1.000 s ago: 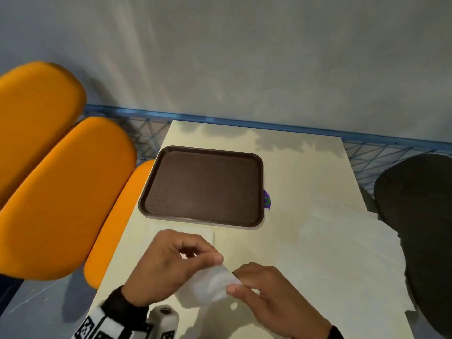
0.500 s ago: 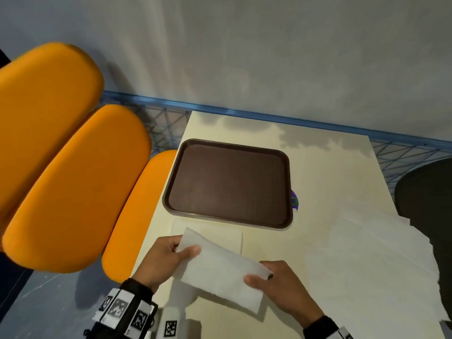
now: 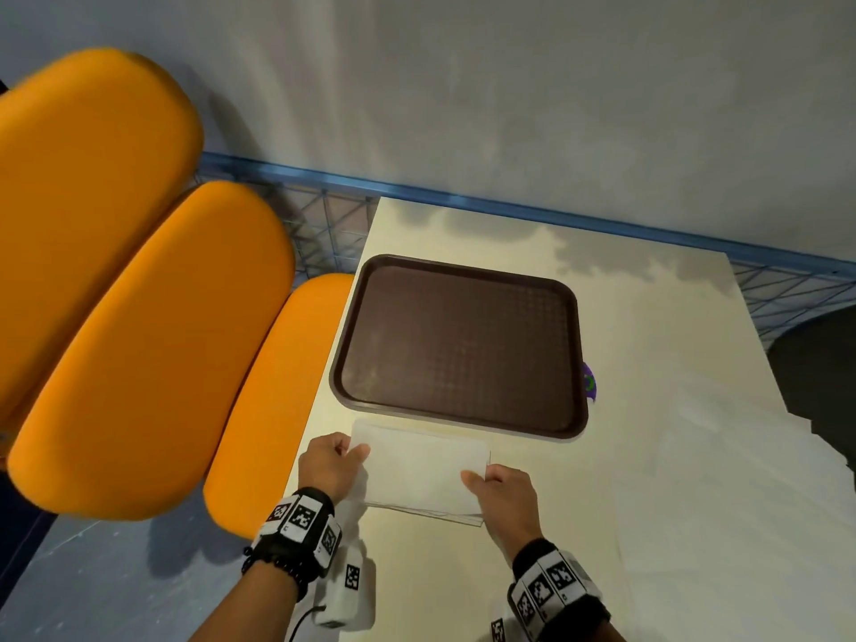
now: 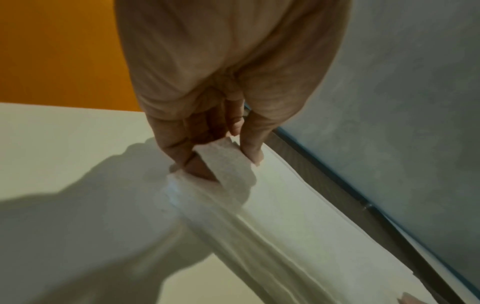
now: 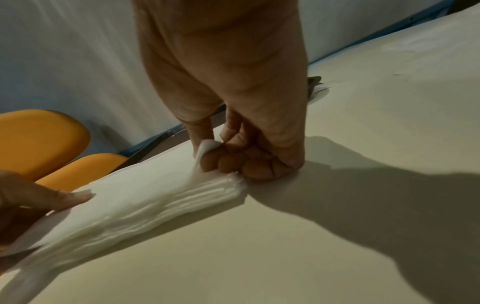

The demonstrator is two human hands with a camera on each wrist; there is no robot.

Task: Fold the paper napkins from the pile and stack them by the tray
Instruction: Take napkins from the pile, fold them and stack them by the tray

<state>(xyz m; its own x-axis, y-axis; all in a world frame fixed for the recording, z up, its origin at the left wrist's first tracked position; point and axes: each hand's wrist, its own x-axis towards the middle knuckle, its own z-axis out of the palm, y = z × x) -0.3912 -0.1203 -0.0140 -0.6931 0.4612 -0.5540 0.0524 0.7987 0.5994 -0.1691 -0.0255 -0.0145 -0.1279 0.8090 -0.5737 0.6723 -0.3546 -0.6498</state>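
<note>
Three orange seat cushions line the pale table's left edge. Bare tabletop lies between the brown tray and the unfolded napkin pile at the right. Just beside the tray's near rim sits the folded stack. Left hand and right hand each pinch an end of the top napkin.

Both wrists wear black bands carrying white blocks with black square-code markers. Left wrist adds a black beaded bracelet; white camera unit with cable at 6 o'clock.
</note>
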